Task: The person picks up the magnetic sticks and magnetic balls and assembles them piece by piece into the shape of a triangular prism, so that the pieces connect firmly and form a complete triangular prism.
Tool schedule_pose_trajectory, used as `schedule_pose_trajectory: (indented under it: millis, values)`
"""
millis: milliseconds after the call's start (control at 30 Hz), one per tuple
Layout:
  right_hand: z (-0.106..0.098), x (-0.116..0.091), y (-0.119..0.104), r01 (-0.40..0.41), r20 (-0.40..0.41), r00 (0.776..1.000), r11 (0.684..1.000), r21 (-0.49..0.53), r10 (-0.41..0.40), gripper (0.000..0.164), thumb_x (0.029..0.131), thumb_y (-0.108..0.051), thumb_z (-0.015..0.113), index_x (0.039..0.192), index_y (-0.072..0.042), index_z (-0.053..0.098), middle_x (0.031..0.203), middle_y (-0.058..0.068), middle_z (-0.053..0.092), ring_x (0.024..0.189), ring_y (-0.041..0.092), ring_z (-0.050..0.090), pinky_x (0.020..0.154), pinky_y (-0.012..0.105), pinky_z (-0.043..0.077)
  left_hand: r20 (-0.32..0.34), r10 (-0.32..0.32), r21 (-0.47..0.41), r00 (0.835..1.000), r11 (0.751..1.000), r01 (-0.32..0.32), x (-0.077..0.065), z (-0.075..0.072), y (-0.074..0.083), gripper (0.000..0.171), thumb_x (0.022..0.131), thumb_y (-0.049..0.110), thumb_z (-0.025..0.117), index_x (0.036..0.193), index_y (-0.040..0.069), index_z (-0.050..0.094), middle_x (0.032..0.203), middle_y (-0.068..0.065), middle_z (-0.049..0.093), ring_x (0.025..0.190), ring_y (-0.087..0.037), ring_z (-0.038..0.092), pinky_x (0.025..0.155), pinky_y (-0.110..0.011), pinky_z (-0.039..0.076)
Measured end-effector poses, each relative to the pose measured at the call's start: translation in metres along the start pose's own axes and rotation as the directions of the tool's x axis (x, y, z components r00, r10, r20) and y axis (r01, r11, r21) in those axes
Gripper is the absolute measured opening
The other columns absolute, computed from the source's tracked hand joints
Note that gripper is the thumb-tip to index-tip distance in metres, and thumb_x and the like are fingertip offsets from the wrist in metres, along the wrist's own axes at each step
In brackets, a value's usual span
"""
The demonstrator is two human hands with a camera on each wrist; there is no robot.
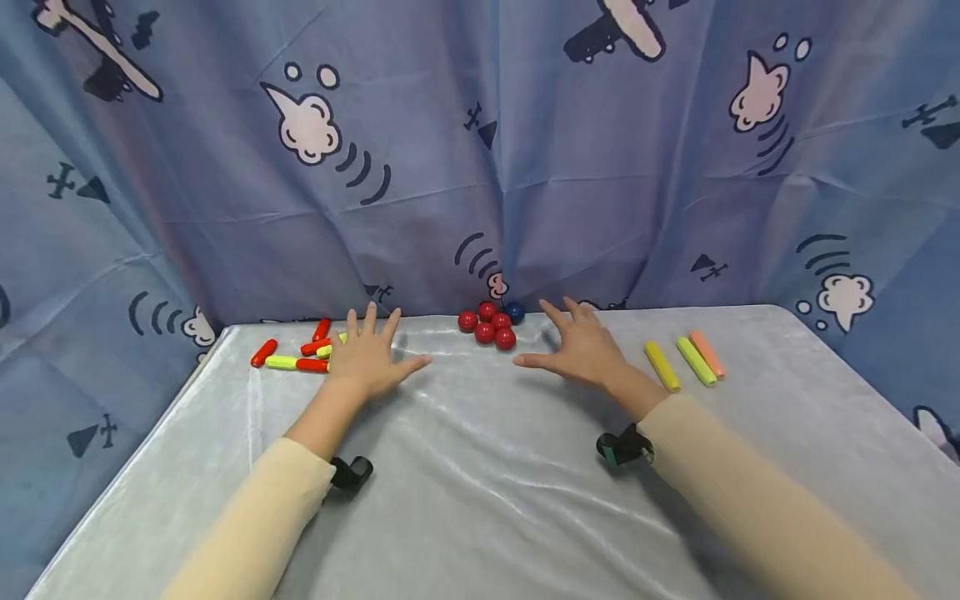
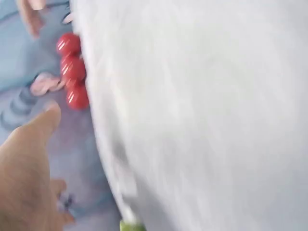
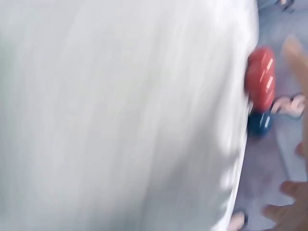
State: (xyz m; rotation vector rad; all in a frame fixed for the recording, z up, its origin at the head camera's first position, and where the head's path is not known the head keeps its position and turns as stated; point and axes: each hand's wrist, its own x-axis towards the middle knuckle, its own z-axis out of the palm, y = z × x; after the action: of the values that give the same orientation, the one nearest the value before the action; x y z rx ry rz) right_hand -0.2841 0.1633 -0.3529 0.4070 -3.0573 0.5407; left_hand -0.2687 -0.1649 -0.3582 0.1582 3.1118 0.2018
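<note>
My left hand (image 1: 365,358) is spread above the table's left side, holding nothing. Just beyond its wrist side lie short red sticks (image 1: 263,352) and yellow-green sticks (image 1: 282,362), some partly hidden by the fingers. Toward the middle, my right hand (image 1: 581,346) hovers with fingers apart and nothing in its grasp. Between the hands, near the back edge, sit several shiny red balls (image 1: 484,332) and one dark blue ball (image 1: 514,312), clustered together. Red balls (image 2: 73,68) appear beyond the left thumb in the left wrist view. The right wrist view, blurred, shows the blue ball (image 3: 260,122) beside red ones.
Right of the right hand lie a yellow stick (image 1: 662,367), a lime stick (image 1: 697,361) and an orange stick (image 1: 707,355). A wrinkled silvery-white cloth (image 1: 480,500) covers the table. Behind it hangs a blue patterned curtain (image 1: 435,150).
</note>
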Motion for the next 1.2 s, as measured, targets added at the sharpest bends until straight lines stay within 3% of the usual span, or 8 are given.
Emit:
schedule_pose_trajectory:
  millis: [133,200,300,433,633,933,1133,1200]
  values:
    - [0.015,0.003,-0.021,0.068,-0.06,0.996,0.987,0.147,-0.06,0.093,0.086,-0.054,0.074,0.156,-0.006,0.037,0.157,0.028,0.035,0.142,0.047,0.041,0.113,0.064,0.04,-0.078,0.039,-0.11,0.996,0.993,-0.048,-0.017,-0.007,-0.032,0.077,0.102,0.062,0.037,0.163,0.02,0.019,0.169,-0.022,0.01,0.154,-0.051,0.014,0.12,-0.07,0.019]
    - [0.02,0.005,-0.03,0.085,-0.094,0.993,0.974,0.209,-0.067,0.084,0.086,-0.045,0.077,0.151,-0.003,0.043,0.152,0.028,0.042,0.137,0.045,0.047,0.112,0.06,0.043,-0.115,0.05,-0.172,0.992,0.983,-0.069,-0.023,-0.006,-0.045,0.069,0.104,0.05,0.044,0.161,0.016,0.025,0.167,-0.024,0.018,0.151,-0.051,0.023,0.118,-0.069,0.025]
    - [0.028,0.007,-0.038,0.05,-0.13,0.992,0.935,0.35,-0.005,0.071,0.086,-0.035,0.079,0.143,-0.002,0.052,0.144,0.026,0.053,0.131,0.044,0.053,0.109,0.056,0.046,-0.176,0.051,-0.277,0.983,0.956,-0.099,-0.029,-0.001,-0.055,0.063,0.098,0.032,0.059,0.154,0.009,0.041,0.156,-0.024,0.039,0.142,-0.049,0.039,0.113,-0.066,0.036]
    - [0.04,0.01,-0.041,-0.01,-0.157,0.982,0.862,0.506,0.104,0.055,0.087,-0.026,0.079,0.133,-0.002,0.061,0.134,0.021,0.062,0.124,0.038,0.058,0.106,0.051,0.049,-0.227,0.042,-0.355,0.973,0.927,-0.123,-0.03,0.011,-0.057,0.051,0.087,0.02,0.069,0.135,0.003,0.061,0.135,-0.023,0.058,0.123,-0.043,0.056,0.102,-0.059,0.046]
    - [0.06,0.013,-0.034,0.005,-0.256,0.956,0.867,0.498,0.141,0.041,0.086,-0.013,0.076,0.125,-0.002,0.068,0.116,0.022,0.063,0.103,0.033,0.059,0.087,0.04,0.046,-0.216,0.036,-0.381,0.976,0.917,-0.119,-0.026,0.023,-0.056,0.038,0.084,0.013,0.073,0.121,0.002,0.07,0.127,-0.023,0.063,0.117,-0.041,0.06,0.101,-0.056,0.048]
    - [0.068,0.016,-0.029,0.042,-0.306,0.945,0.887,0.459,0.113,0.037,0.089,-0.009,0.072,0.126,-0.005,0.068,0.111,0.021,0.063,0.097,0.032,0.059,0.08,0.036,0.043,-0.319,0.013,-0.383,0.948,0.913,-0.142,-0.023,0.031,-0.061,0.022,0.084,0.009,0.076,0.105,0.004,0.075,0.113,-0.02,0.068,0.111,-0.041,0.062,0.099,-0.055,0.048]
    - [0.07,0.021,-0.036,0.062,-0.301,0.949,0.887,0.457,0.089,0.035,0.091,-0.011,0.072,0.125,-0.005,0.069,0.111,0.021,0.064,0.097,0.032,0.059,0.082,0.037,0.043,-0.283,-0.007,-0.367,0.959,0.925,-0.102,-0.024,0.035,-0.071,0.024,0.091,0.017,0.074,0.112,0.005,0.073,0.119,-0.018,0.066,0.119,-0.04,0.059,0.103,-0.056,0.045]
    - [0.072,0.023,-0.039,0.068,-0.301,0.95,0.884,0.462,0.084,0.034,0.092,-0.011,0.071,0.125,-0.006,0.069,0.111,0.02,0.064,0.098,0.032,0.06,0.082,0.037,0.044,-0.26,-0.034,-0.422,0.965,0.903,-0.082,-0.023,0.036,-0.075,0.025,0.095,0.019,0.071,0.115,0.004,0.07,0.119,-0.018,0.065,0.117,-0.037,0.059,0.101,-0.053,0.046]
